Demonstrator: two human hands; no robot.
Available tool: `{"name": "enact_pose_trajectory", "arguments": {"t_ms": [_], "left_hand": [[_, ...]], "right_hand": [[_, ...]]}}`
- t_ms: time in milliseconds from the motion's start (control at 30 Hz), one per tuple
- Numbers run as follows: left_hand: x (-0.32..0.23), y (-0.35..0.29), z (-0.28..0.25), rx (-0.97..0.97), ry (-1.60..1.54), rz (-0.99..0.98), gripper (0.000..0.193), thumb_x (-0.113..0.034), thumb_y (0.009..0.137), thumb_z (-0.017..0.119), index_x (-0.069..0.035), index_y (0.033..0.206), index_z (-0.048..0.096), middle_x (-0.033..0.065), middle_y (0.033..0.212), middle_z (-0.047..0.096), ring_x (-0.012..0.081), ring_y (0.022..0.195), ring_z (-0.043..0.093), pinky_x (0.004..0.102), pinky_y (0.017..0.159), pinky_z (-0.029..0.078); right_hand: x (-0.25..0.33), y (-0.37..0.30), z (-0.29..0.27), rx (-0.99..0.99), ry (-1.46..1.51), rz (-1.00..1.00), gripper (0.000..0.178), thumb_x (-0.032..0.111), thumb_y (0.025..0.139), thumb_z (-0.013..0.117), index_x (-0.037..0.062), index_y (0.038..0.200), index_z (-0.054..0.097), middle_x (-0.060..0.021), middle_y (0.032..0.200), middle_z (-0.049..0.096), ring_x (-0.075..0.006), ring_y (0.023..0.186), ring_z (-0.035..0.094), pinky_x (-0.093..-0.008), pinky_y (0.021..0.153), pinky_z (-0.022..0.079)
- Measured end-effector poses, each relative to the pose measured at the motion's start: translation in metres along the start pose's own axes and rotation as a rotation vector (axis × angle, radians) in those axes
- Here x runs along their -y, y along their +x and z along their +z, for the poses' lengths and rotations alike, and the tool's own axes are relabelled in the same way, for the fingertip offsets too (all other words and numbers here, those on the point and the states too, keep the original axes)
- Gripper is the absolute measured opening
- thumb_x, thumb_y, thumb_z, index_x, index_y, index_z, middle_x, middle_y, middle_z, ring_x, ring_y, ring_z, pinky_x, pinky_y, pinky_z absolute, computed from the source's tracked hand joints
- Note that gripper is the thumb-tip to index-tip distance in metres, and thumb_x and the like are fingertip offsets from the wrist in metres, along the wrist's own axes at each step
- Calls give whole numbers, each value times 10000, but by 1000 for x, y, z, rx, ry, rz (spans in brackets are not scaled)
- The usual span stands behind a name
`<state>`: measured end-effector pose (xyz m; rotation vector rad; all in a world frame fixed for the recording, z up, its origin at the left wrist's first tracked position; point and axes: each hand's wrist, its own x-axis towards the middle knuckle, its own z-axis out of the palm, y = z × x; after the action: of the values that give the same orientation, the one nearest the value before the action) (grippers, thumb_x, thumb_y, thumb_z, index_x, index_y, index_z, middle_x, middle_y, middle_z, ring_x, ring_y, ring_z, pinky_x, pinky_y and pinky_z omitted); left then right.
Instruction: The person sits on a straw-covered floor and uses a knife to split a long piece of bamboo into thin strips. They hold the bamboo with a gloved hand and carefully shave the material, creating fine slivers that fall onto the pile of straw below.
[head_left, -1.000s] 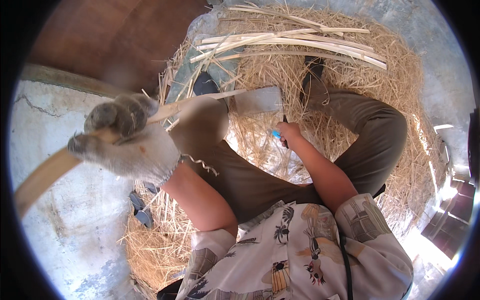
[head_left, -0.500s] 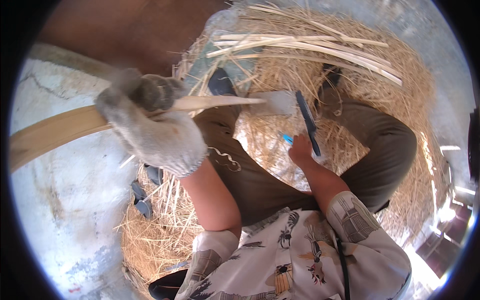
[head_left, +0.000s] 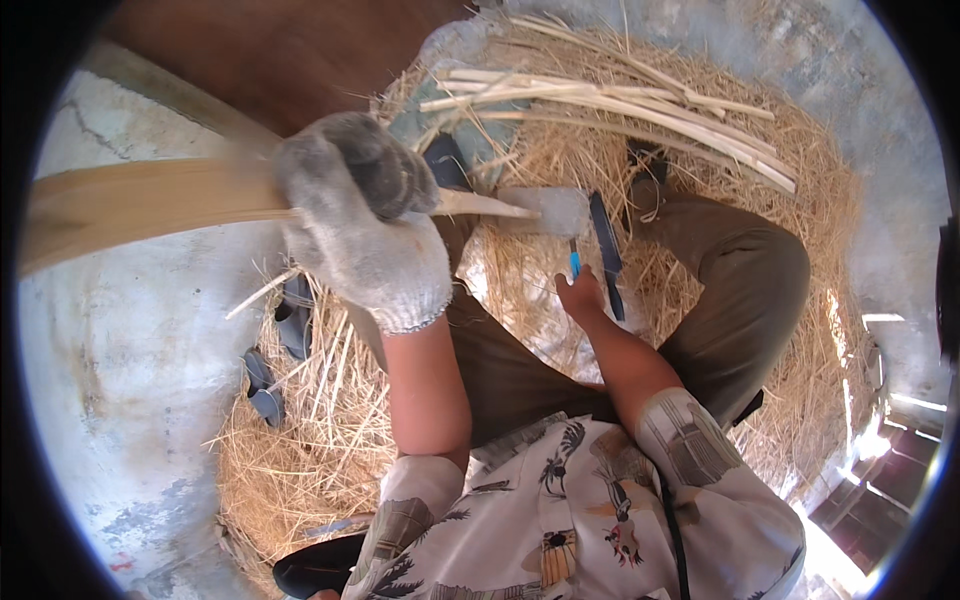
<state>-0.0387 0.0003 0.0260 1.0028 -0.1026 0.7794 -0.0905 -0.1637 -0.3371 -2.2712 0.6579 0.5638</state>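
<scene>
My left hand [head_left: 365,220], in a grey-white knit glove, is closed round a long, pale bamboo or wood strip [head_left: 150,205]. The strip's wide part runs off to the left past the wall. Its tapered end reaches right, over a flat grey block [head_left: 560,210] between my feet. Bare, my right hand [head_left: 582,296] is closed at the lower end of a small blue-handled tool [head_left: 575,262]; a thin dark shaft points from it toward the block. Just right of that hand, a long dark knife [head_left: 606,250] lies beside the block.
Several split pale strips [head_left: 620,100] lie on a heap of straw-like shavings [head_left: 810,250] beyond my feet. Dark sandals [head_left: 265,388] rest on the left near a whitewashed wall [head_left: 130,370]. My bent legs [head_left: 735,270] flank the work spot.
My left hand has moved right, bringing the strip along. My right hand has shifted slightly left, and more of the blue-handled tool shows. The view has also shifted a little.
</scene>
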Motion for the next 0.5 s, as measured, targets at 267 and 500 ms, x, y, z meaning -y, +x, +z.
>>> {"name": "enact_pose_trajectory", "arguments": {"t_ms": [267,500], "left_hand": [[-16,15,-22,23,-148,-140,393,-420,990,605,-96,785,518,-20,575,346,110,495,283,272,432,247],[-16,-16,-67,394,-343,-173,588,-650,893,607,-116,674,495,-3,549,439,129,424,397,259,362,323]], "right_hand": [[66,-8,-9,-187,-166,-67,519,441,979,431,34,1213,652,-266,1261,591,-436,1233,536,-617,1044,330],[131,-93,-89,-83,271,-564,300,287,935,575,0,866,630,-188,695,627,-339,658,640,-440,637,502]]}}
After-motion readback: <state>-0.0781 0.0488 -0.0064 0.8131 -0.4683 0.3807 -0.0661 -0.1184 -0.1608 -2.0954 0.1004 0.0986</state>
